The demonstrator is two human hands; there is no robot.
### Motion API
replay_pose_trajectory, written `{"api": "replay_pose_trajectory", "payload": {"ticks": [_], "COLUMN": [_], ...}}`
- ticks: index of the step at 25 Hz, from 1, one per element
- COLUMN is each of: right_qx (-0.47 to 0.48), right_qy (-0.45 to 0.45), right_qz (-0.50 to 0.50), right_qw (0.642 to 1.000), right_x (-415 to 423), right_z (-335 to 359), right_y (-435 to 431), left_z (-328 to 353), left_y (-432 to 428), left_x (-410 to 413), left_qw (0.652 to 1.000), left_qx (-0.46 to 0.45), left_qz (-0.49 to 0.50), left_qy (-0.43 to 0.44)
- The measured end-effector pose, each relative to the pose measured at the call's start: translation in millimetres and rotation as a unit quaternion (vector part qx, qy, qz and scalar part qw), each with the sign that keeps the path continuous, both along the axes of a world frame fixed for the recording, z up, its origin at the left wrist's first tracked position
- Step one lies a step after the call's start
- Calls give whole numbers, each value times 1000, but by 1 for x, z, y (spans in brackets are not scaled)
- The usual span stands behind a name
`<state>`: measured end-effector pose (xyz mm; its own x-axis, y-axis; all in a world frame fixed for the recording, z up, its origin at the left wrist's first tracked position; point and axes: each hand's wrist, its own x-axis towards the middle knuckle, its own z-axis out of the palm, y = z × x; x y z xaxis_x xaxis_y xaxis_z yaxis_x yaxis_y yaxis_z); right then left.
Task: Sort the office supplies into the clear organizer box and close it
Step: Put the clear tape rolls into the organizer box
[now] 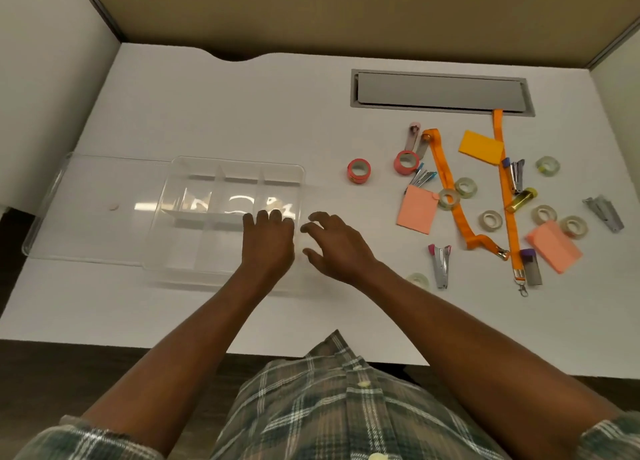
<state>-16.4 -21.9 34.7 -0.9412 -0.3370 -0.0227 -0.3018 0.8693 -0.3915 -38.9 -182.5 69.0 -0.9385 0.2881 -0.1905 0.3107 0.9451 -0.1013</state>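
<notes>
**Hands at the open box, supplies off to the right**

The left hand (268,241) is lying palm-down over the near right part of the clear box (228,217), fingers together and bent slightly at the tips, holding nothing. The right hand (334,245) is hovering just beside it, at the box's right edge, fingers spread and curled, also gripping nothing. The box is sitting open on the white desk (207,113), its compartments showing no supplies, and its lid (93,207) is lying flat to the left of the left hand.

All the supplies are lying to the right of the right hand. Nearest it, a red tape roll (359,171) is standing apart from the rest. Further right, a second red roll (406,162) is resting by an orange lanyard (450,189), which is crossing over a clear tape roll (449,199). A pink pad (416,214) is touching that roll. A small stapler (440,265) and another clear roll (418,280) are lying closest to the right forearm. Further off, a yellow pad (481,147), a second lanyard (507,196), more staplers and more clear rolls are scattered about.
</notes>
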Motion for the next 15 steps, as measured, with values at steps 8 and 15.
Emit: {"api": "replay_pose_trajectory", "payload": {"ticks": [8,15], "right_qx": [-30,-21], "right_qy": [14,-7], "right_qz": [-177,-265], "right_qw": [984,964], "right_x": [52,106], "right_z": [-3,-19], "right_y": [160,261], "left_z": [-19,-56], "left_y": [123,202], "left_x": [37,81], "left_qw": [972,958], "left_qx": [141,86], "left_qz": [-122,-194], "left_qy": [-143,-193]}}
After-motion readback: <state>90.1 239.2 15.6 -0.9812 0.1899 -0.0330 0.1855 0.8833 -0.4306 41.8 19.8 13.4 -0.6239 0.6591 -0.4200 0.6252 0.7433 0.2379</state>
